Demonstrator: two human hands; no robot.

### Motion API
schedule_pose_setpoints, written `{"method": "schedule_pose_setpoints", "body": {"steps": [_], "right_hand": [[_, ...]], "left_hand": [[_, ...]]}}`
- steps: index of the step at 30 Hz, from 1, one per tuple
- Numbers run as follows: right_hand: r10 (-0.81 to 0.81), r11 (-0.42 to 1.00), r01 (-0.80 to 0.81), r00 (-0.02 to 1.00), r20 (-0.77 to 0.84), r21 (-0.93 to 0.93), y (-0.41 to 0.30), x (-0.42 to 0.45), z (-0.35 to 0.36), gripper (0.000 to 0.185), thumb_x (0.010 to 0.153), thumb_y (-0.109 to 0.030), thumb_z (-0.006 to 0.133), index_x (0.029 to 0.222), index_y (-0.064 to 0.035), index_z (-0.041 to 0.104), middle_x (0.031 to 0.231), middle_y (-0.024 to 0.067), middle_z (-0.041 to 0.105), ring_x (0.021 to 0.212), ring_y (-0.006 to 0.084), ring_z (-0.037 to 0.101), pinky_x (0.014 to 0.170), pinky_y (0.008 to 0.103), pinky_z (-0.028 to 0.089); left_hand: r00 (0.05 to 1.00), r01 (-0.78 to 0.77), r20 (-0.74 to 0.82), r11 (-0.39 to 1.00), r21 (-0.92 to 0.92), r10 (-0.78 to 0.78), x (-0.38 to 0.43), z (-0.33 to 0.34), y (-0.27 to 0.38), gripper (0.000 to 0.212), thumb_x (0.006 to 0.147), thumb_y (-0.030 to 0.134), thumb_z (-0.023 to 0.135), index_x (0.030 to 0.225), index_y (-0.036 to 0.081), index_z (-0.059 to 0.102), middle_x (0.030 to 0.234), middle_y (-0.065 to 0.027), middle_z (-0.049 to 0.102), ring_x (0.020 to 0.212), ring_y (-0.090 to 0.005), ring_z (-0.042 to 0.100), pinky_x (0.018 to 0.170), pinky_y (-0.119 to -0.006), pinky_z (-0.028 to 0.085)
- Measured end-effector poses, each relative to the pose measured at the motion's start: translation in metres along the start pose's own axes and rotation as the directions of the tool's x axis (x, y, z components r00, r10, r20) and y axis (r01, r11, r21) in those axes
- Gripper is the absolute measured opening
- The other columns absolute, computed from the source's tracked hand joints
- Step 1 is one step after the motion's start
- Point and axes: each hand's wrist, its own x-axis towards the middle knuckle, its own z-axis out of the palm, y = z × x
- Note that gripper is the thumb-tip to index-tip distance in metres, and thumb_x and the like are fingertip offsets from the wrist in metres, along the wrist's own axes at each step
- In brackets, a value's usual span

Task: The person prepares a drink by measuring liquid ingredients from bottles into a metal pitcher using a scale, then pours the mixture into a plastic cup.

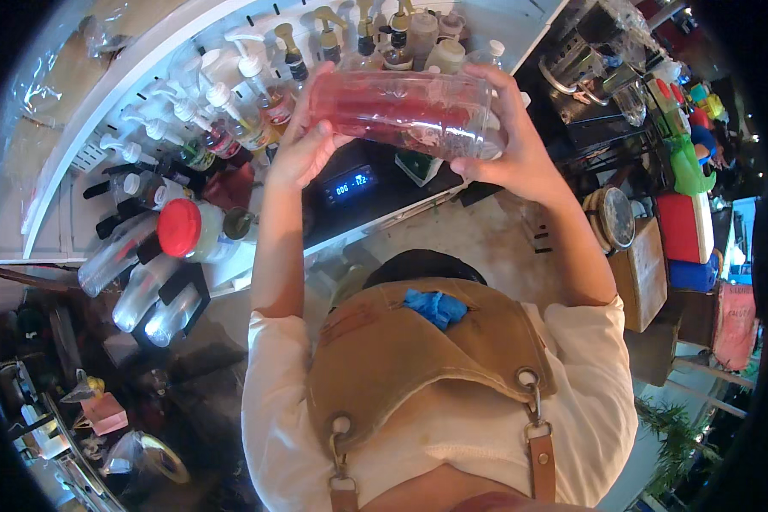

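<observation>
Between my two hands is a large clear plastic container [403, 112] with red liquid inside, tilted onto its side above the counter. My left hand [310, 144] grips its left end, where the red is densest. At the right end, my right hand [512, 137] holds it with the thumb below and the fingers above. Under the container, a digital scale display [351, 185] glows blue on the black work surface. A dark green and white packet [418, 168] lies partly hidden below the container.
Pump-topped syrup bottles [221, 99] line the back shelf. A jar with a red lid [179, 227] and stacked clear plastic cups [118, 253] stand left. Steel pitchers [573, 64] are at upper right, with a round-topped container [616, 217] and wooden box [640, 272] farther down.
</observation>
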Motion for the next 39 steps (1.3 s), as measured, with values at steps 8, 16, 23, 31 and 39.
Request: {"method": "schedule_pose_setpoints", "body": {"steps": [8,16,23,31,39], "right_hand": [[-0.179,0.555,0.382,0.922,0.342,-0.739,0.010,0.088,0.015,0.079,0.052,-0.011,0.073,0.125,-0.0187,0.043,0.125,0.0167,0.037,0.116,0.0418,0.037,0.093,0.0448,0.040],[0.448,0.518,0.183,0.774,0.448,-0.835,0.146,0.183,0.067,0.097,0.047,-0.017,0.075,0.134,-0.0220,0.032,0.134,0.0227,0.029,0.122,0.0413,0.034,0.094,0.0458,0.039],[0.566,0.436,0.144,0.723,0.396,-0.888,0.241,0.174,0.082,0.107,0.043,-0.024,0.080,0.136,-0.0249,0.027,0.134,0.0249,0.029,0.122,0.0424,0.033,0.096,0.0479,0.036],[0.664,0.374,0.084,0.671,0.330,-0.924,0.237,0.161,0.090,0.104,0.042,-0.023,0.083,0.132,-0.0256,0.032,0.137,0.0202,0.021,0.123,0.0433,0.029,0.097,0.0481,0.036],[0.235,0.642,-0.002,0.952,0.194,-0.766,0.262,0.173,0.055,0.081,0.061,-0.044,0.074,0.129,-0.0194,0.036,0.139,0.0203,0.026,0.125,0.0420,0.028,0.099,0.0528,0.029]], "left_hand": [[0.974,-0.071,-0.185,0.955,0.289,0.128,-0.040,-0.032,0.029,0.088,0.076,0.010,0.068,0.143,0.022,0.012,0.144,-0.0114,0.025,0.130,-0.0258,0.030,0.101,-0.039,0.028],[0.906,-0.027,-0.370,0.899,0.438,0.207,-0.121,-0.036,0.068,0.097,0.070,0.035,0.074,0.142,0.018,0.012,0.142,-0.0149,0.029,0.129,-0.0301,0.031,0.099,-0.040,0.031],[0.757,0.080,-0.591,0.859,0.506,0.278,-0.210,-0.059,0.090,0.090,0.069,0.024,0.074,0.140,0.016,0.019,0.137,-0.0141,0.035,0.125,-0.0290,0.038,0.097,-0.040,0.033],[0.619,0.198,-0.706,0.802,0.563,0.344,-0.245,-0.083,0.104,0.079,0.073,0.004,0.066,0.138,0.015,0.023,0.131,-0.0115,0.041,0.118,-0.0248,0.044,0.093,-0.036,0.036],[0.624,0.209,-0.708,0.803,0.558,0.329,-0.240,-0.090,0.103,0.076,0.074,0.009,0.066,0.137,0.013,0.024,0.130,-0.0127,0.042,0.118,-0.0261,0.044,0.094,-0.037,0.034]]}}
